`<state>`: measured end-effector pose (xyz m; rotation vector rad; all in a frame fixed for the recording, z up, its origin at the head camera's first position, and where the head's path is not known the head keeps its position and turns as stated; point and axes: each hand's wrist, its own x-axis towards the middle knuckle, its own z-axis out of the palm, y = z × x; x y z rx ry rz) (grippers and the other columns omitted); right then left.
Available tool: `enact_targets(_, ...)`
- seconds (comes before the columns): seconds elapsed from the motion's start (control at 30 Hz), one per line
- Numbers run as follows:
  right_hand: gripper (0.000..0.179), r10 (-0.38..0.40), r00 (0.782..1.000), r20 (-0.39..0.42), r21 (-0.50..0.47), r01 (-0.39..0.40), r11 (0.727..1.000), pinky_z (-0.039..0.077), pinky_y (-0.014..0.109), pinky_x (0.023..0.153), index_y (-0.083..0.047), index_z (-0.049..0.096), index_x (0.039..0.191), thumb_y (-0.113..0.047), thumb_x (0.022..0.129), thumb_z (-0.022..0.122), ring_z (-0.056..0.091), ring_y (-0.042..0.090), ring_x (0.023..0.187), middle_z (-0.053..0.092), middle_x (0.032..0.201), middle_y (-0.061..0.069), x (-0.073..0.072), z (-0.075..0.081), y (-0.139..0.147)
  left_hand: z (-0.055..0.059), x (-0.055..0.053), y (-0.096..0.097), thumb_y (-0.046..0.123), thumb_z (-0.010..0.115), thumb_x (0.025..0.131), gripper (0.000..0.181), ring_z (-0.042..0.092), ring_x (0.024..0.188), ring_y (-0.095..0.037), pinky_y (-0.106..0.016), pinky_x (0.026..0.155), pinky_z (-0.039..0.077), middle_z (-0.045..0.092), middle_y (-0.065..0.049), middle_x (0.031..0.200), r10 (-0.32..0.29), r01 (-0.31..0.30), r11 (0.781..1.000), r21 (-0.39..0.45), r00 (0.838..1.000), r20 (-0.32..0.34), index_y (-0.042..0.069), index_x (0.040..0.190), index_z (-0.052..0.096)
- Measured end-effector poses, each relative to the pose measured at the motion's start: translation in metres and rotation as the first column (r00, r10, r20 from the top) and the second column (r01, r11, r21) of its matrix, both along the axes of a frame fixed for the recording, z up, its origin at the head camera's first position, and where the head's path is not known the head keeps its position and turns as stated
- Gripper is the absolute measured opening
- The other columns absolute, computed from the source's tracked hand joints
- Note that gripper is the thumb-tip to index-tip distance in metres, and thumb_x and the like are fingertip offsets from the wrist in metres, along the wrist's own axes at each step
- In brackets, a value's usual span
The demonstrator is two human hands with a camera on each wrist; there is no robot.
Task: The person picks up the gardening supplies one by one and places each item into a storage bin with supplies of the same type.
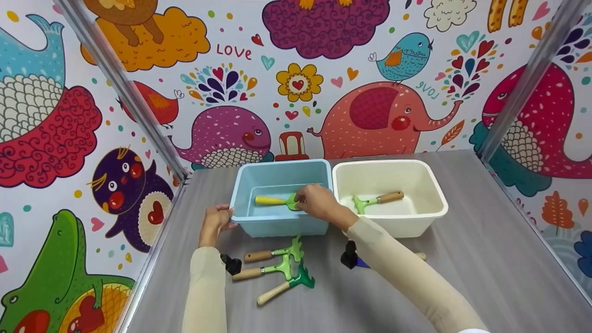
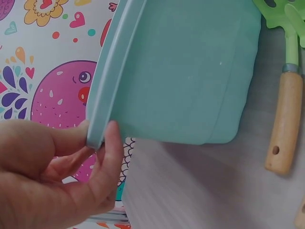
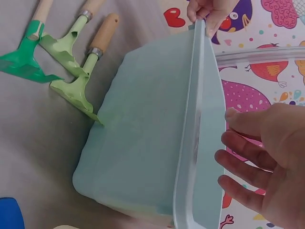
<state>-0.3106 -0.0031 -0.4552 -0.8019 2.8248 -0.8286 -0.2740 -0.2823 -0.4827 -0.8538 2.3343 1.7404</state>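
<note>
My left hand (image 1: 216, 222) pinches the left rim of a light blue bin (image 1: 277, 219), thumb on one side and fingers on the other. Inside that bin lies a small toy shovel (image 1: 270, 200) with a yellow handle and green blade. My right hand (image 1: 319, 202) is over the bin's right part, by the blade, covering some of it. In the right wrist view, its fingers (image 3: 248, 169) are spread and loosely bent, with nothing seen between them. The bin wall hides the shovel there.
A white bin (image 1: 393, 216) to the right holds a light green hand rake (image 1: 391, 197). In front lie two light green rakes (image 1: 259, 255) and a dark green rake (image 1: 274, 293). A blue tool (image 1: 362, 264) is partly under my right forearm. A patterned wall (image 1: 286, 106) stands behind.
</note>
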Motion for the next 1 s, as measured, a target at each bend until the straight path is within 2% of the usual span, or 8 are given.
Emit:
enact_targets(0.17, 0.014, -0.023, 0.999, -0.03, -0.041, 0.022, 0.999, 0.059, 0.042, 0.085, -0.008, 0.078, 0.102, -0.013, 0.09, 0.073, 0.071, 0.022, 0.094, 0.077, 0.099, 0.007, 0.005, -0.003, 0.007, 0.0, 0.0, 0.0, 0.006, 0.049, 0.103, 0.04, 0.064, 0.092, -0.018, -0.032, 0.088, 0.061, 0.055, -0.029, 0.138, -0.007, 0.007, 1.0, -0.002, 1.0, 0.004, -0.008, 0.141, 0.047)
enact_targets(0.33, 0.015, -0.023, 1.0, -0.018, -0.085, 0.021, 0.996, 0.06, 0.04, 0.083, -0.008, 0.077, 0.104, -0.011, 0.089, 0.074, 0.069, 0.021, 0.092, 0.075, 0.099, 0.007, 0.011, -0.006, 0.013, 0.001, 0.001, -0.001, 0.004, 0.047, 0.103, 0.039, 0.063, 0.084, -0.015, -0.03, 0.083, 0.062, 0.056, -0.03, 0.136, -0.004, 0.004, 1.0, -0.001, 1.0, -0.01, -0.01, 0.14, 0.048)
enact_targets(0.5, 0.017, -0.043, 0.999, -0.003, -0.12, 0.042, 0.992, 0.06, 0.038, 0.083, -0.008, 0.077, 0.105, -0.011, 0.089, 0.075, 0.069, 0.02, 0.091, 0.074, 0.1, 0.006, 0.018, -0.007, 0.019, 0.001, 0.002, -0.001, 0.004, 0.047, 0.103, 0.039, 0.063, 0.085, -0.016, -0.024, 0.073, 0.061, 0.055, -0.03, 0.135, -0.011, 0.011, 1.0, 0.002, 1.0, -0.015, -0.01, 0.139, 0.048)
enact_targets(0.57, 0.017, -0.039, 0.999, -0.02, -0.134, 0.036, 0.99, 0.06, 0.039, 0.083, -0.008, 0.077, 0.105, -0.011, 0.089, 0.075, 0.069, 0.021, 0.091, 0.074, 0.099, 0.007, 0.021, -0.008, 0.021, 0.001, 0.003, -0.001, 0.004, 0.046, 0.103, 0.04, 0.063, 0.087, -0.017, -0.021, 0.068, 0.06, 0.054, -0.031, 0.134, -0.018, 0.019, 1.0, 0.009, 0.999, -0.03, -0.013, 0.14, 0.046)
enact_targets(0.73, 0.018, -0.027, 0.997, -0.079, -0.146, 0.015, 0.989, 0.059, 0.042, 0.083, -0.007, 0.077, 0.106, -0.011, 0.088, 0.076, 0.069, 0.023, 0.092, 0.073, 0.099, 0.008, 0.028, -0.007, 0.027, -0.001, 0.004, -0.001, 0.002, 0.046, 0.102, 0.043, 0.062, 0.087, -0.018, -0.02, 0.066, 0.06, 0.051, -0.034, 0.134, -0.026, 0.028, 0.999, 0.021, 0.998, -0.064, -0.016, 0.141, 0.041)
enact_targets(1.0, 0.021, 0.006, 0.996, -0.09, -0.161, -0.021, 0.987, 0.06, 0.042, 0.082, -0.007, 0.076, 0.108, -0.011, 0.088, 0.076, 0.07, 0.023, 0.092, 0.073, 0.1, 0.008, 0.038, -0.008, 0.038, 0.002, 0.002, 0.0, 0.004, 0.047, 0.104, 0.04, 0.063, 0.086, -0.016, -0.023, 0.071, 0.061, 0.053, -0.031, 0.136, -0.023, 0.023, 1.0, 0.003, 1.0, -0.017, -0.012, 0.14, 0.046)
